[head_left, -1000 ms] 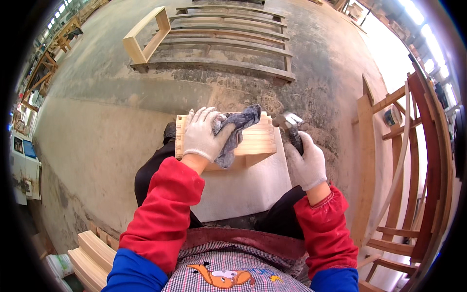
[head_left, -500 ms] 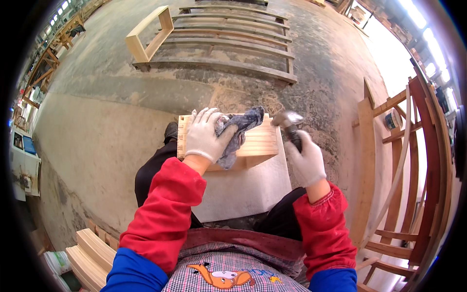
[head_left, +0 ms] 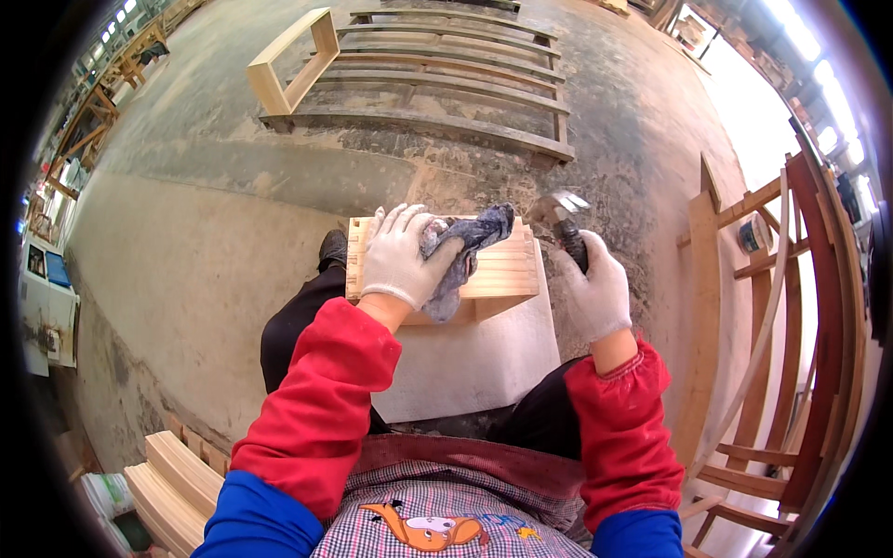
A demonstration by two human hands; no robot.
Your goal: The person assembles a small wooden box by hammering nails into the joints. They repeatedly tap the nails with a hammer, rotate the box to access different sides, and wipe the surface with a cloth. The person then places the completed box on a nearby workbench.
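Observation:
A pale wooden box frame [head_left: 507,270] with jointed corners rests on a white-covered surface [head_left: 446,372] between my knees. My gloved left hand [head_left: 402,256] presses on its left part, closed around a crumpled dark grey-blue rag [head_left: 470,244] that hangs over the wood. To the right of the box, my gloved right hand [head_left: 595,288] grips a hammer [head_left: 570,237] by its dark handle. The shiny hammer head is beside the box's right end, slightly smeared by motion and apart from the wood.
Ahead lies a slatted wooden pallet [head_left: 446,84] with another box frame [head_left: 296,65] standing on its left end. A wooden rack [head_left: 791,325] stands along the right. Stacked wooden boards [head_left: 177,484] sit by my left elbow, and a white cabinet [head_left: 48,307] is at far left.
The hammer and my right hand have shifted slightly right, so the hammer head is farther from the box's end. My left hand keeps its hold on the rag. The whole view has shifted slightly.

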